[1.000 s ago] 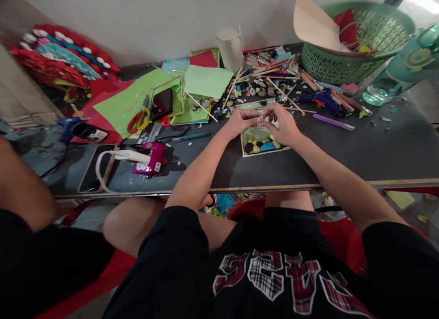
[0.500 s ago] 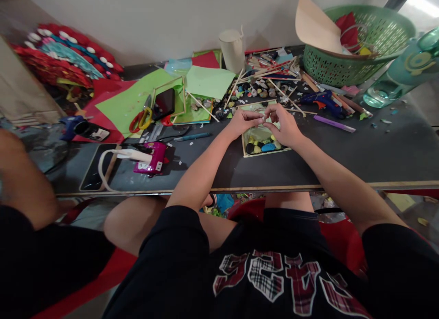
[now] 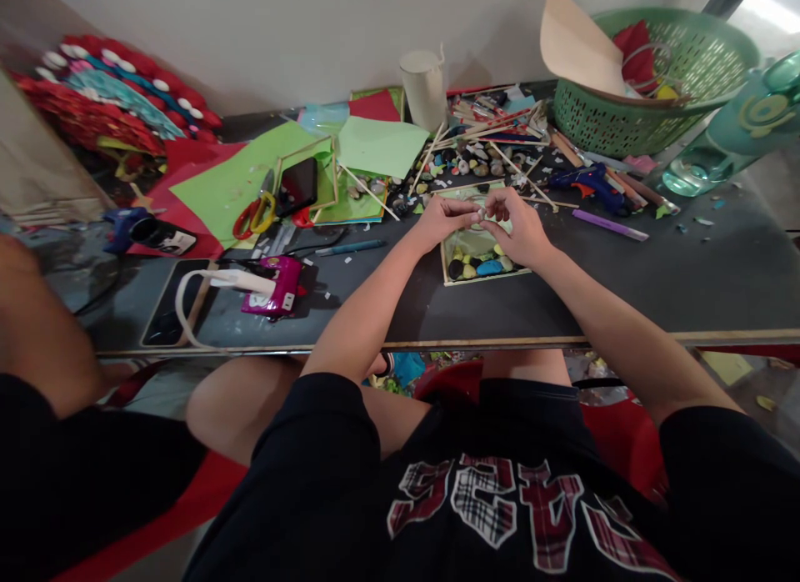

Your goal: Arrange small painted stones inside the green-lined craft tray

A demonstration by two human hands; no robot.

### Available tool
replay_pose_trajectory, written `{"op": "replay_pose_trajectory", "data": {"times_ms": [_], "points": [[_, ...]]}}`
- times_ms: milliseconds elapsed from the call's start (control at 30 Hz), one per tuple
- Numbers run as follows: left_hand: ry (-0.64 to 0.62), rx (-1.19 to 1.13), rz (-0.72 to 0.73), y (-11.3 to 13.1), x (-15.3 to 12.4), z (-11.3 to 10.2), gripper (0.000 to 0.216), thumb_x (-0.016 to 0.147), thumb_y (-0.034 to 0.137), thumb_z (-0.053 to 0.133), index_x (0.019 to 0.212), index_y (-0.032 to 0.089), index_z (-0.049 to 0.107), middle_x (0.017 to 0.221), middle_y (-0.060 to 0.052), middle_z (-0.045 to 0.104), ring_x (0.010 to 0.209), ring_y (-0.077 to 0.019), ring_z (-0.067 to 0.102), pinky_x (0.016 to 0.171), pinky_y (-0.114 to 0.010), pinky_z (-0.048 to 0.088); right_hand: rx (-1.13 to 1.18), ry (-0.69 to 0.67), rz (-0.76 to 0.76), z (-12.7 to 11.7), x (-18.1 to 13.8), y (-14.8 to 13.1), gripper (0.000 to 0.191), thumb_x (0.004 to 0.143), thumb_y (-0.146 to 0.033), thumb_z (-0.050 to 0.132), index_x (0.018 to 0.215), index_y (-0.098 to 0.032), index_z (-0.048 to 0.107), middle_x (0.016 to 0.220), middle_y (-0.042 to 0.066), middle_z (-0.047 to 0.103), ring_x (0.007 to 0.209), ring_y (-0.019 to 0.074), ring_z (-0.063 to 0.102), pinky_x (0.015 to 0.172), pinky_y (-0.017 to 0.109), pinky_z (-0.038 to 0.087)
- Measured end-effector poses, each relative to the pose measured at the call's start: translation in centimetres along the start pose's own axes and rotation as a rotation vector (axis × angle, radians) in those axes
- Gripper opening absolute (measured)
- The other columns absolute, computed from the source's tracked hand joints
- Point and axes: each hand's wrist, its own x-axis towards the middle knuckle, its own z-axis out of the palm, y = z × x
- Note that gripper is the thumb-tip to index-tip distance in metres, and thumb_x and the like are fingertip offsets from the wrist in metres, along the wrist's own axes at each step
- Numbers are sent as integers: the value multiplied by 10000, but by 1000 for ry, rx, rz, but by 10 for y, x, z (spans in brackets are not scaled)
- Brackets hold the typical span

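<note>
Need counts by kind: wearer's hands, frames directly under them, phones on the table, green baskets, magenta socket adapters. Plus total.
Hands: 2 (left hand, right hand)
Frame under them: 1
Phones: 2 (far phone, near phone)
Green basket: 1
Magenta adapter: 1
Total: 7

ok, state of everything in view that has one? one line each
left hand, fingertips pinched at a small pale piece
right hand, fingertips pinched at the same piece
stick-edged panel, flat, stones along its near edge
scissors, lying down; blade opening unclear
magenta adapter, white plug in it
front-left phone, flat, screen dark
blue glue gun, lying unheld
pale cup, upright
green basket, upright, things inside
</note>
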Motion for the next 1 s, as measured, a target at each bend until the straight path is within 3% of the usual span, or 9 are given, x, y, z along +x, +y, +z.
{"op": "replay_pose_trajectory", "data": {"times_ms": [167,467,800,1000], "points": [[-2,0,9,-3,1,-1,649,590,703,909,905,139,838,724,-41,745,618,-106,581,647,-264,490,9,20,-50,-1,1,3,235,953,-416,632,1103,-262,537,1007,44,663,861,215,616,830,426,568],[4,18,-18,0,0,0,657,583,693,916,892,121,826,703,-43,737,606,-106,579,636,-261,486,3,21,-80,-3,3,1,213,963,-429,630,1033,-254,531,925,24,647,814,187,598,793,373,534],[-92,-26,-18,3,0,0,636,618,719,891,842,131,804,709,-42,729,629,-99,596,670,-251,498,37,13,-105,-3,3,5,106,936,-243,572,1020,-254,509,928,17,637,791,173,586,772,362,530],[-102,-22,-28,3,0,1,640,628,721,886,842,128,776,730,-47,711,640,-108,580,670,-266,482,17,11,-169,0,1,4,43,986,-227,482,1021,-252,481,951,44,608,810,187,576,768,388,542]]}}
